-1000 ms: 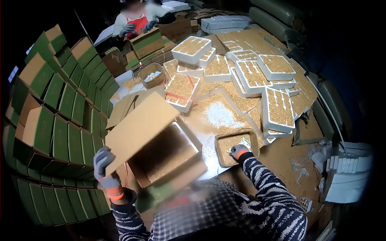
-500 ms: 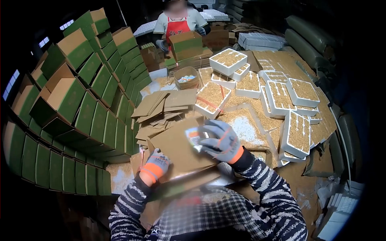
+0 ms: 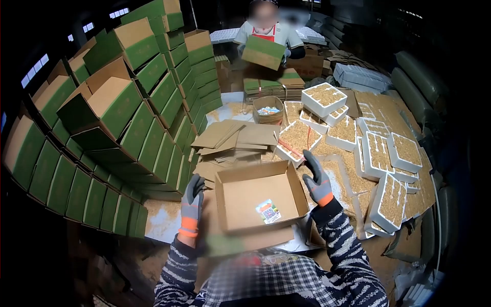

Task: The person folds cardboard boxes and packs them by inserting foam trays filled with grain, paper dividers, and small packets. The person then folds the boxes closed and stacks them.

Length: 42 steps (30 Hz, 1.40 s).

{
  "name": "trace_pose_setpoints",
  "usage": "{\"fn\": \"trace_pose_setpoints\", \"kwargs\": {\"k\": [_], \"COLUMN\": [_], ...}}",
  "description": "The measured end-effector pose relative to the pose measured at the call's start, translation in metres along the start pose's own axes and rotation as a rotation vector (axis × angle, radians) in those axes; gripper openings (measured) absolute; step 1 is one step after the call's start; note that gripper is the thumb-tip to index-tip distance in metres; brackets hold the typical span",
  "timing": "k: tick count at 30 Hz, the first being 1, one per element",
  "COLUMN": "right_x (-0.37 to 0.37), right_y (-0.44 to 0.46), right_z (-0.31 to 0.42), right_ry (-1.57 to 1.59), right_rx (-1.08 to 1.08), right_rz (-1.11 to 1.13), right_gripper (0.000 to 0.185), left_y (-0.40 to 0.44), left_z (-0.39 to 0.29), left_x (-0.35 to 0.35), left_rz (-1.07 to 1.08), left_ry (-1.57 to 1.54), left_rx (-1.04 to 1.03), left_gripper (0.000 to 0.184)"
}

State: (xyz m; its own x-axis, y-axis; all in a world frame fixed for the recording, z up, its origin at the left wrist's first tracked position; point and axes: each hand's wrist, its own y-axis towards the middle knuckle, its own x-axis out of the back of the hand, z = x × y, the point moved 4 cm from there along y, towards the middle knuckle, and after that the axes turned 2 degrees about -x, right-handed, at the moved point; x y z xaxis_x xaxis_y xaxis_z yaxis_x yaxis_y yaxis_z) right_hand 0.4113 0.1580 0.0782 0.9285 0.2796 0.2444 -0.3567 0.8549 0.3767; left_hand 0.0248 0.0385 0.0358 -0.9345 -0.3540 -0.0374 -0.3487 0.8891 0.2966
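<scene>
An open cardboard box (image 3: 250, 197) lies in front of me, brown inside, with a small printed card (image 3: 268, 211) on its bottom near the front wall. My left hand (image 3: 192, 207), in a grey and orange glove, is raised to the left of the box, fingers up, holding nothing. On the other side my right hand (image 3: 318, 181), gloved alike, is at the box's right back corner with its thumb and fingers apart and nothing in it. A gap shows between my left hand and the box.
Green boxes (image 3: 117, 107) are stacked at the left. Flat cardboard pieces (image 3: 232, 140) lie behind the box. White trays of grainy material (image 3: 378, 153) cover the right side. A basket with packets (image 3: 268, 110) stands farther back. Across the table a person (image 3: 291, 33) holds a green box (image 3: 263, 52).
The card has left my right hand and lies in the box. Both hands have moved apart, and the open box now shows between them. The other person has lifted and tilted a box.
</scene>
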Motion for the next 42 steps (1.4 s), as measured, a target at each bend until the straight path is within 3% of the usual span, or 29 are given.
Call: {"fn": "trace_pose_setpoints", "kwargs": {"k": [1, 3, 4, 5, 7, 8, 10, 11, 13, 14, 16, 18, 20, 21, 22, 23, 25, 27, 28, 30, 31, 32, 33, 35, 39, 41, 42], "right_x": [0.009, -0.001, -0.016, -0.029, -0.053, -0.058, -0.065, -0.065, -0.074, -0.079, -0.085, -0.087, -0.088, -0.091, -0.095, -0.104, -0.13, -0.17, -0.195, -0.244, -0.266, -0.294, -0.324, -0.37, -0.423, -0.417, -0.392], "right_y": [-0.004, -0.028, -0.035, -0.04, -0.041, -0.045, -0.046, -0.047, -0.036, -0.026, 0.002, 0.041, 0.085, 0.106, 0.128, 0.153, 0.207, 0.263, 0.286, 0.295, 0.289, 0.304, 0.324, 0.343, 0.358, 0.37, 0.363], "right_z": [-0.02, -0.112, -0.105, -0.086, -0.053, -0.074, -0.09, -0.072, -0.031, -0.02, 0.027, 0.082, 0.116, 0.138, 0.16, 0.185, 0.223, 0.25, 0.264, 0.307, 0.331, 0.33, 0.319, 0.307, 0.287, 0.283, 0.291], "right_ry": [0.166, 0.305, 0.208, 0.104, 0.126, 0.188, 0.28, 0.311, 0.299, 0.369, 0.511, 0.595, 0.614, 0.622, 0.631, 0.643, 0.74, 1.017, 0.922, 0.906, 0.989, 0.99, 0.988, 0.815, 0.586, 0.267, 0.019], "right_rx": [-0.06, -0.374, -0.508, -0.628, -0.658, -0.605, -0.47, -0.396, -0.338, -0.301, -0.284, -0.149, -0.084, -0.032, 0.019, 0.102, 0.212, 0.203, 0.274, 0.252, 0.161, 0.127, 0.092, -0.037, -0.243, -0.079, 0.194], "right_rz": [-0.131, 0.08, 0.214, 0.354, 0.372, 0.377, 0.287, 0.195, 0.068, 0.036, -0.031, 0.017, 0.105, 0.09, 0.076, 0.011, -0.085, -0.128, -0.111, -0.158, -0.223, -0.192, -0.16, -0.228, 0.077, 0.369, 0.493], "right_gripper": [0.074, 0.078, 0.077, 0.076, 0.085, 0.088, 0.093, 0.095, 0.101, 0.1, 0.092, 0.074, 0.063, 0.06, 0.057, 0.058, 0.065, 0.08, 0.069, 0.073, 0.087, 0.096, 0.106, 0.102, 0.107, 0.094, 0.086], "left_y": [-0.015, -0.048, -0.066, -0.069, -0.07, -0.069, -0.077, -0.079, -0.068, -0.051, -0.02, 0.02, 0.056, 0.068, 0.088, 0.107, 0.153, 0.201, 0.213, 0.223, 0.224, 0.232, 0.241, 0.247, 0.257, 0.232, 0.235], "left_z": [0.009, 0.045, 0.102, 0.106, 0.091, 0.072, 0.106, 0.135, 0.13, 0.088, -0.01, -0.056, -0.172, -0.217, -0.246, -0.266, -0.284, -0.276, -0.269, -0.258, -0.254, -0.246, -0.239, -0.223, -0.196, -0.234, -0.238], "left_x": [0.005, -0.01, -0.01, -0.023, -0.052, -0.066, -0.045, -0.036, -0.027, -0.025, -0.015, 0.017, 0.061, 0.1, 0.139, 0.182, 0.266, 0.337, 0.352, 0.372, 0.384, 0.399, 0.406, 0.423, 0.441, 0.388, 0.388], "left_rz": [0.069, 0.207, 0.275, 0.265, 0.187, 0.118, 0.034, 0.175, 0.306, 0.086, 0.008, 0.248, 0.106, -0.183, -0.425, -0.537, -0.646, -0.684, -0.651, -0.63, -0.637, -0.65, -0.531, -0.613, -0.707, -0.621, -0.621], "left_ry": [-0.069, -0.029, 0.066, 0.21, 0.468, 0.581, 0.635, 0.808, 0.984, 0.264, -0.976, -0.182, -0.23, 0.149, 0.069, -0.011, -0.08, -0.067, -0.034, -0.054, -0.104, 0.013, 0.113, 0.415, 0.45, 0.534, 0.562], "left_rx": [0.187, 0.523, 0.461, 0.46, 0.453, 0.451, 0.347, 0.226, 0.105, 0.288, 0.414, -0.099, -0.587, -0.777, -0.847, -0.981, -0.94, -0.726, -0.717, -0.691, -0.674, -0.619, -0.702, -0.761, -0.583, -0.678, -0.625], "left_gripper": [0.059, 0.066, 0.07, 0.073, 0.076, 0.076, 0.073, 0.066, 0.059, 0.051, 0.056, 0.051, 0.057, 0.055, 0.052, 0.05, 0.057, 0.057, 0.056, 0.055, 0.054, 0.054, 0.054, 0.053, 0.052, 0.056, 0.059]}}
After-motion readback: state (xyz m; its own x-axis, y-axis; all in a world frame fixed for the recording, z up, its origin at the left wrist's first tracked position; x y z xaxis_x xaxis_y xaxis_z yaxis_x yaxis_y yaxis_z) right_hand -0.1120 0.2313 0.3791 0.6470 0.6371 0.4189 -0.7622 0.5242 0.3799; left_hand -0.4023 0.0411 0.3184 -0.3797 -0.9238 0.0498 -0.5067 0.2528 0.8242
